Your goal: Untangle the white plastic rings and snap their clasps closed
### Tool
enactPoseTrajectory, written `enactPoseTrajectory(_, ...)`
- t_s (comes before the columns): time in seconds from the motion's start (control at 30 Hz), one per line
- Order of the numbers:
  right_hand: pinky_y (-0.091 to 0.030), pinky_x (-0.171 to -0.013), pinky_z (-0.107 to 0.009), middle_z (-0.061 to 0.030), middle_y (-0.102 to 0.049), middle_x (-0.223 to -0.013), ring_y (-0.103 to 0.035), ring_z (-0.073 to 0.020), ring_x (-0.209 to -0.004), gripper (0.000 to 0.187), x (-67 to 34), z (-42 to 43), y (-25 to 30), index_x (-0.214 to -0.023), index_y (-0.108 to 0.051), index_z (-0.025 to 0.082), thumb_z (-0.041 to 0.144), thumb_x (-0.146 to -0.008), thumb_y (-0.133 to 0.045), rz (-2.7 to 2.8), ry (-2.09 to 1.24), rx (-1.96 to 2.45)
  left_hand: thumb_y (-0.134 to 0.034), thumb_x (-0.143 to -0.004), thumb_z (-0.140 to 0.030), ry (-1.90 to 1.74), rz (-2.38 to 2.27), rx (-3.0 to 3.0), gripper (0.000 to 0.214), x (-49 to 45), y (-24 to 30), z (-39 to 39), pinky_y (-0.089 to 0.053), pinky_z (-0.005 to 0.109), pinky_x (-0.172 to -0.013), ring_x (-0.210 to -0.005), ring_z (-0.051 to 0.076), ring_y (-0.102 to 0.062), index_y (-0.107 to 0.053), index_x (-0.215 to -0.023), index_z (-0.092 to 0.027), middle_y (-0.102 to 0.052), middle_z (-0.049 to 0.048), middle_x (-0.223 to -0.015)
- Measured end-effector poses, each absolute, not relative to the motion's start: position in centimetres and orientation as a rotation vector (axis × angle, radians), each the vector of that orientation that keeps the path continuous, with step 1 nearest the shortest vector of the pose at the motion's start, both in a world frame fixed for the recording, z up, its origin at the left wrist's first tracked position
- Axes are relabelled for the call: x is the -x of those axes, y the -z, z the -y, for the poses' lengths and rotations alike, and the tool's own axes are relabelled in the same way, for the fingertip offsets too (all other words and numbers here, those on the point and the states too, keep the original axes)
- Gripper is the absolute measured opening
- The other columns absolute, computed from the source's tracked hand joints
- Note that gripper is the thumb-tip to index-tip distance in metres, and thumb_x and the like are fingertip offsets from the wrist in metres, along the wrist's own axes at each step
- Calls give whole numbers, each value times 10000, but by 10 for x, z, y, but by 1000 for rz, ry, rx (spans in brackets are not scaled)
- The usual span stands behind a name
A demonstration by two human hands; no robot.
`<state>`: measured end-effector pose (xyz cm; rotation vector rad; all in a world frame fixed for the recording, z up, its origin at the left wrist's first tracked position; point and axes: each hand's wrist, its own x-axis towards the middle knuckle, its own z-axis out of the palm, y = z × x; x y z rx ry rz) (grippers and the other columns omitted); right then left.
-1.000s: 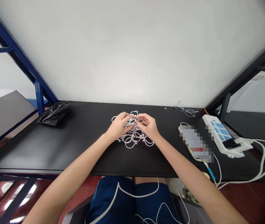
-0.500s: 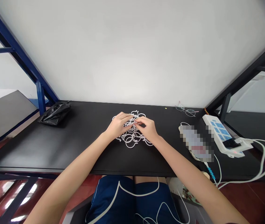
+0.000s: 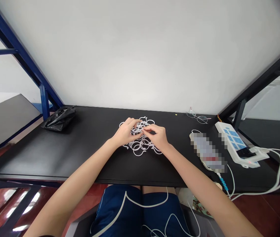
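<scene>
A tangled heap of white plastic open rings (image 3: 140, 145), which look like curtain rings with small knobbed ends, lies on the black table (image 3: 88, 148). Over the heap, my left hand (image 3: 127, 132) curls from the left, its thumb and fingers around a white ring. My right hand (image 3: 157, 135) comes in from the right, with thumb and forefinger pinched on the same ring beside the left thumb tip. The fingers and the heap behind partly hide the held ring.
A black plastic bag (image 3: 59, 119) lies at the back left. To the right are eyeglasses (image 3: 199, 118), a blurred-out phone (image 3: 207, 151) on a cable and a white power strip (image 3: 236, 143) with plugged-in cords. A white cable (image 3: 144, 206) runs across my lap.
My left fingers have spread slightly from the thumb, and both hands stay over the heap. The whole view has shifted a little; the heap looks much the same.
</scene>
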<state>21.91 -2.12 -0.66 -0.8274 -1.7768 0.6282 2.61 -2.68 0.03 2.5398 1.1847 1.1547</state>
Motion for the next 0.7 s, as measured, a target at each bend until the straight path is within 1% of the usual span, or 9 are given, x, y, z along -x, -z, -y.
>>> enactPoseTrajectory(0.1, -539, -670, -362, -19, -724, -765, -650, -202, -673, 57, -217, 24, 5, -777, -753, 279, 302, -785, -702, 1764, -640, 812, -682, -801, -486, -1168, -1089, -2460, 464, -25, 3, 25, -437, 253, -656, -677, 140, -463, -526, -1132, -201, -463, -34, -706)
enactPoseTrajectory(0.23, -530, -636, -355, -25, -723, -758, -647, -205, -679, 67, -216, 29, 5, -784, -742, 281, 336, -794, -705, 1798, -592, 763, -672, -817, -490, -1254, -1023, -2384, 395, -26, 5, 25, -377, 203, -593, -541, 86, -369, -504, -1019, -194, -356, -97, -595)
enactPoseTrajectory(0.3, -527, -631, -350, -30, -725, -799, -650, -204, -704, 80, -216, 31, 4, -833, -730, 284, 344, -821, -679, 1855, -555, 716, -657, -832, -486, -1341, -1001, -2397, 363, -27, 4, 27, -367, 196, -580, -523, 78, -359, -512, -976, -187, -348, -103, -573)
enactPoseTrajectory(0.37, -524, -652, -348, -42, -722, -895, -647, -198, -738, 112, -218, 35, 2, -909, -707, 288, 349, -858, -629, 1920, -508, 694, -648, -833, -501, -1449, -982, -2413, 363, -28, 2, 29, -370, 196, -565, -507, 74, -367, -528, -946, -178, -368, -99, -564)
enactPoseTrajectory(0.43, -506, -662, -335, -51, -704, -933, -628, -184, -721, 142, -219, 38, -1, -956, -672, 280, 364, -886, -581, 1992, -457, 709, -623, -837, -535, -1548, -964, -2425, 379, -29, 0, 30, -380, 203, -549, -494, 79, -390, -545, -915, -173, -397, -89, -552)
enactPoseTrajectory(0.5, -453, -613, -301, -44, -678, -846, -584, -161, -641, 161, -219, 41, -3, -927, -628, 256, 385, -907, -535, 2052, -386, 772, -588, -846, -567, -1617, -937, -2444, 395, -30, -1, 32, -398, 218, -546, -494, 92, -425, -557, -874, -174, -430, -72, -538)
enactPoseTrajectory(0.57, -366, -545, -273, -22, -630, -721, -529, -139, -562, 213, -217, 42, -4, -845, -573, 233, 402, -933, -479, 2105, -287, 841, -559, -861, -568, -1657, -906, -2452, 393, -31, -2, 34, -411, 231, -546, -492, 103, -449, -565, -854, -175, -451, -61, -522)
enactPoseTrajectory(0.63, -295, -512, -269, -12, -592, -658, -489, -126, -520, 276, -215, 43, -5, -780, -521, 222, 394, -963, -407, 2169, -189, 878, -538, -885, -516, -1679, -906, -2420, 349, -33, -3, 37, -414, 237, -546, -485, 105, -453, -574, -838, -172, -459, -57, -505)
enactPoseTrajectory(0.7, -258, -501, -271, -11, -572, -627, -463, -121, -496, 317, -212, 45, -4, -741, -490, 218, 362, -984, -345, 2231, -121, 883, -506, -912, -445, -1687, -954, -2324, 316, -36, -4, 40, -404, 240, -545, -484, 102, -450, -579, -781, -167, -465, -47, -500)
